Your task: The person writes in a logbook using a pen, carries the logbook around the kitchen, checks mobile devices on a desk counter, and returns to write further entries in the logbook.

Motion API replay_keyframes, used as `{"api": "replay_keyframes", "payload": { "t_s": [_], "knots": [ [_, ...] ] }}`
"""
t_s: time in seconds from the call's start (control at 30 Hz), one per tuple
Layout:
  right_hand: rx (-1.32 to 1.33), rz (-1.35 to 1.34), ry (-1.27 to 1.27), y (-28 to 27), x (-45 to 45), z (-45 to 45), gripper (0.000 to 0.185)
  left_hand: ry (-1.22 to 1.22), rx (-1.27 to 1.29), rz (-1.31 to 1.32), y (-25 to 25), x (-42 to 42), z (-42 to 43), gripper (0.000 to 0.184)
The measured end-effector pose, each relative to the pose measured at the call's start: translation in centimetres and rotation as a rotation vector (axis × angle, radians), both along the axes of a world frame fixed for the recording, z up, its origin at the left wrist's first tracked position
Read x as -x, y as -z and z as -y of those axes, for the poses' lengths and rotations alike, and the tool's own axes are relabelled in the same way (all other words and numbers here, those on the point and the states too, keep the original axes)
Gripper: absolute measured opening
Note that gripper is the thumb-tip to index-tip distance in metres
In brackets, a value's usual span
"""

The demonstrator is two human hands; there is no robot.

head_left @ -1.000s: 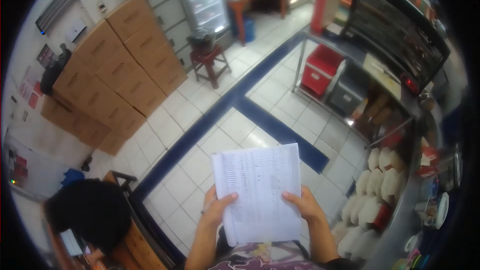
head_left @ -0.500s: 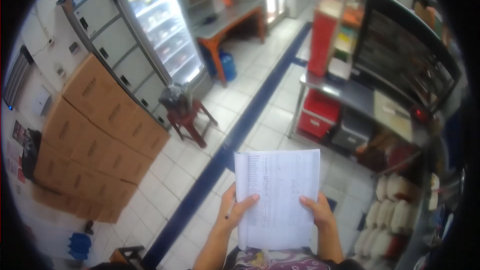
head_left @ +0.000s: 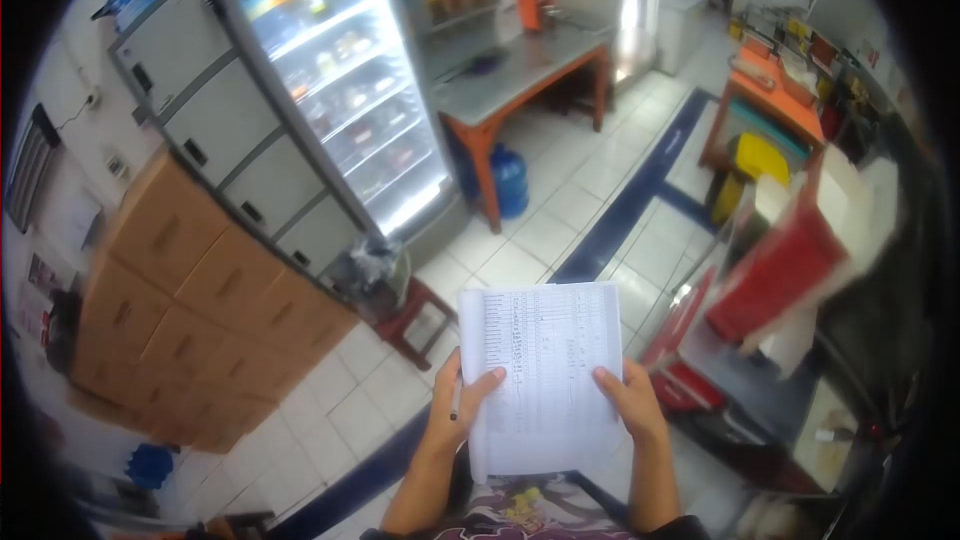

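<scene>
A stack of white sheets (head_left: 545, 390) with printed rows and handwritten marks is held upright in front of my body, its left edge folded or rolled back. My left hand (head_left: 463, 395) grips the left edge, thumb on the front, with a dark pen (head_left: 456, 402) between its fingers. On the right edge, my right hand (head_left: 630, 398) pinches the sheets, its thumb on the front too. The fingers behind the paper are hidden.
Stacked cardboard boxes (head_left: 200, 310) stand at the left, beside grey lockers (head_left: 215, 130) and a lit display fridge (head_left: 350, 90). A red stool (head_left: 415, 325) bears a dark bag. An orange-legged table (head_left: 530, 65) is behind; a red box (head_left: 780, 260) is at the right.
The view has moved forward through the room; the fridge, table and red box look nearer, and the stacked pale containers have mostly left the view. Both hands still hold the sheets.
</scene>
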State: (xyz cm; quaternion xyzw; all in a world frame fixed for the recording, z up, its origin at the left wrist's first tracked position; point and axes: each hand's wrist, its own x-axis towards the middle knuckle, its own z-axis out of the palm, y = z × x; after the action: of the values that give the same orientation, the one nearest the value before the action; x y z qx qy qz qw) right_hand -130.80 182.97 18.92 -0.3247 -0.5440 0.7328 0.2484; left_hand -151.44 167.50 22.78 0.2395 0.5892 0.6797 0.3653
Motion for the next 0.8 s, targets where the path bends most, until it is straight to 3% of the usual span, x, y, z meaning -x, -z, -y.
{"api": "replay_keyframes", "payload": {
  "t_s": [0.1,0.2,0.23,0.27,0.3,0.37,0.43,0.57,0.8],
  "knots": [
    [-0.07,-0.013,0.153,1.3,5.1,-8.1,0.039,0.077,0.002,-0.067,2.3,6.5,-9.5,0.049],
    [-0.092,0.12,0.463,4.1,9.1,-15.4,0.045,0.159,0.058,-0.228,2.8,12.6,-18.4,0.042],
    [-0.368,0.298,0.573,5.9,8.9,-17.2,0.045,0.166,0.063,-0.338,3.5,13.0,-22.3,0.035],
    [-0.624,0.515,0.684,6.6,9.0,-18.9,0.046,0.232,0.009,-0.227,4.2,14.2,-26.2,0.034],
    [-0.499,0.493,0.745,6.4,9.3,-20.3,0.049,0.307,-0.025,-0.116,5.0,15.5,-30.0,0.034],
    [-0.436,0.531,0.914,6.5,10.5,-21.5,0.047,0.358,-0.085,-0.31,5.5,17.9,-36.8,0.031],
    [-0.29,0.484,0.921,6.1,12.3,-22.6,0.042,0.471,-0.126,-0.332,6.4,19.5,-43.9,0.03],
    [-0.26,0.29,1.063,12.7,14.5,-24.6,0.036,0.568,-0.244,-0.53,6.3,20.8,-55.4,0.027],
    [-0.106,0.302,1.161,10.6,17.8,-40.6,0.026,0.706,-0.276,-0.507,3.9,18.4,-74.4,0.028]
  ]
}}
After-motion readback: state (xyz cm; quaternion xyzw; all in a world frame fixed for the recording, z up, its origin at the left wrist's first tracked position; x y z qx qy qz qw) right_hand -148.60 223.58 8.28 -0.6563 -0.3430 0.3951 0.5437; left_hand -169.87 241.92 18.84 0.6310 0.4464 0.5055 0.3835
